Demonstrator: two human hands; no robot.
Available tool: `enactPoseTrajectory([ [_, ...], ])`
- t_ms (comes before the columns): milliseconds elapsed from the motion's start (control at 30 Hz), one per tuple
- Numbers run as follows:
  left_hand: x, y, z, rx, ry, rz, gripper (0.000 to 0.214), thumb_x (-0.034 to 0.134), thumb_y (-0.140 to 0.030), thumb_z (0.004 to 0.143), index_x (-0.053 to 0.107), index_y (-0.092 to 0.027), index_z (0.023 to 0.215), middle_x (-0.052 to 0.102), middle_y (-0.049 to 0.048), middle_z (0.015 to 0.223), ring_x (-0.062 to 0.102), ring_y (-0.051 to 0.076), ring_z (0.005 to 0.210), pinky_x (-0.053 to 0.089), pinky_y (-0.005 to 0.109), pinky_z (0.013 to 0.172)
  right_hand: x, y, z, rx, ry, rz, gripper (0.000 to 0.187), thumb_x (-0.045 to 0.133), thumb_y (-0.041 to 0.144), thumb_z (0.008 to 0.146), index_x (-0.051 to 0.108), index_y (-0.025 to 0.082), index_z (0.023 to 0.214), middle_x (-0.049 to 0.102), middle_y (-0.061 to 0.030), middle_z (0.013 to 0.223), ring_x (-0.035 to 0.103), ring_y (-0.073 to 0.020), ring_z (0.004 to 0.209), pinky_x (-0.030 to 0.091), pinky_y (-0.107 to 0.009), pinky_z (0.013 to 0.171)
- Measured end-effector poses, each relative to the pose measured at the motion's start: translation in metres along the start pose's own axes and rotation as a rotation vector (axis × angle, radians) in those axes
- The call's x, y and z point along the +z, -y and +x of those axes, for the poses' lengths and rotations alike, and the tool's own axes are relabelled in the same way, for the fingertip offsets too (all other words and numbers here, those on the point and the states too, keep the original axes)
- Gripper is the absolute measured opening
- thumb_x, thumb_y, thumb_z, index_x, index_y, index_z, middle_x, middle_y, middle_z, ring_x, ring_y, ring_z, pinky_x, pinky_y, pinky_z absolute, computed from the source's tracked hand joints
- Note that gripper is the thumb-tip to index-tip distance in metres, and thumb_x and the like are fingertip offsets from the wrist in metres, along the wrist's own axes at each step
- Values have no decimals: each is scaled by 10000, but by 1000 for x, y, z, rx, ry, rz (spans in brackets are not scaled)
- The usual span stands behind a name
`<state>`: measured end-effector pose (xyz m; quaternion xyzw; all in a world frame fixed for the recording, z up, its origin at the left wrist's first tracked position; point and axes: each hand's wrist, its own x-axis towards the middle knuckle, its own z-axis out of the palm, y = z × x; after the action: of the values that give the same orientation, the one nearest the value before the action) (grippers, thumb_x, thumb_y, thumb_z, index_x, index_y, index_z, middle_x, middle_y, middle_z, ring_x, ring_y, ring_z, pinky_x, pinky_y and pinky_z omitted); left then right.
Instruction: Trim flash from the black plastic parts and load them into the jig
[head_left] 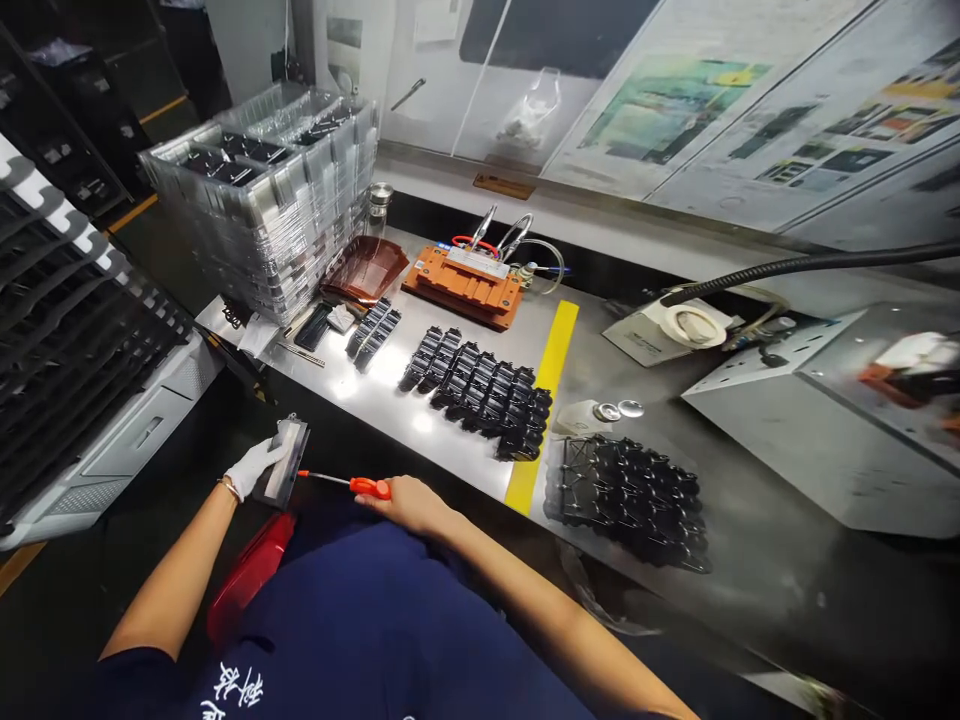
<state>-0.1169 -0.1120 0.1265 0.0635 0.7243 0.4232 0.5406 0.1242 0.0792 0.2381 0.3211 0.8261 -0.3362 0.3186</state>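
My left hand (253, 468), in a white glove, grips a black moulded part (286, 464) with a pale flat face, held off the bench near my body. My right hand (412, 503) is bare and closed around the orange handle (370, 488) of a hand tool. A thin metal shaft (328, 479) runs from that handle towards the part and ends in a red-orange tip close to its right edge. Whether the tip touches the part I cannot tell. Several black parts (487, 390) lie in rows on the metal bench (360, 395) ahead.
More black parts (630, 495) lie right of a yellow stripe (559, 355). An orange fixture (465, 285) with hoses stands at the back. Film-wrapped clear trays (259, 215) are stacked at left. A grey metal housing (832, 420) and a black flexible hose (795, 262) occupy the right.
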Motion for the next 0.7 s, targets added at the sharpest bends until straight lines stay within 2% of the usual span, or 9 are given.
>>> enactPoseTrajectory([
  [67, -1, 3, 3, 125, -43, 144, 550, 774, -334, 603, 611, -153, 1096, 680, 113, 1099, 624, 258, 1043, 481, 386, 936, -1, -3, 0, -36, -26, 36, 646, 379, 778, 765, 671, 203, 716, 660, -63, 708, 614, -196, 646, 355, -260, 540],
  [133, -2, 6, 4, 243, -87, 345, 405, 736, -189, 598, 648, -156, 992, 686, 116, 1065, 579, 296, 1125, 411, 456, 1013, -2, -7, 0, -44, -36, 72, 621, 389, 753, 779, 664, 203, 694, 642, -51, 667, 592, -186, 611, 336, -262, 523],
  [233, -1, 9, 0, 357, -21, 440, 209, 667, -114, 625, 684, -211, 809, 681, 81, 1099, 431, 278, 1296, 256, 462, 1122, -1, -14, 2, -19, -35, 101, 604, 407, 743, 776, 661, 202, 687, 637, -46, 657, 587, -186, 606, 325, -262, 511],
  [300, -1, 8, -3, 355, 90, 359, 201, 697, -140, 612, 682, -215, 797, 671, 78, 1134, 454, 265, 1277, 290, 428, 1107, 1, -18, 2, 20, -41, 85, 612, 406, 750, 770, 663, 199, 692, 650, -57, 687, 603, -198, 633, 336, -262, 519],
  [367, 1, 4, -3, 307, 166, 261, 294, 746, -235, 595, 667, -190, 875, 679, 104, 1102, 576, 270, 1131, 414, 413, 1004, 5, -21, 2, 54, -40, 59, 633, 391, 765, 767, 665, 199, 696, 663, -70, 717, 619, -209, 654, 350, -263, 527],
  [400, 3, 0, -2, 277, 149, 226, 362, 754, -298, 598, 653, -175, 924, 686, 109, 1072, 617, 262, 1051, 456, 399, 947, 7, -21, 1, 56, -36, 51, 644, 382, 775, 764, 665, 200, 700, 669, -72, 727, 626, -212, 659, 356, -263, 530],
  [467, 9, -8, 3, 229, 12, 220, 448, 713, -416, 641, 627, -150, 991, 691, 105, 1030, 638, 241, 971, 482, 365, 888, 12, -19, -2, 22, -33, 49, 654, 365, 785, 765, 666, 206, 721, 681, -72, 748, 638, -213, 672, 368, -260, 538],
  [567, 24, -21, 16, 157, -173, 266, 454, 629, -486, 702, 620, -119, 970, 691, 110, 964, 635, 240, 917, 484, 348, 833, 16, -9, -8, -40, -33, 26, 631, 378, 766, 781, 669, 206, 775, 698, -74, 780, 657, -225, 722, 395, -255, 569],
  [700, 44, -31, 31, 121, -215, 328, 401, 604, -489, 716, 628, -121, 875, 687, 94, 878, 628, 246, 869, 478, 342, 780, 15, 3, -13, -50, -15, -70, 648, 370, 750, 800, 675, 179, 801, 705, -100, 788, 673, -255, 770, 432, -269, 616],
])
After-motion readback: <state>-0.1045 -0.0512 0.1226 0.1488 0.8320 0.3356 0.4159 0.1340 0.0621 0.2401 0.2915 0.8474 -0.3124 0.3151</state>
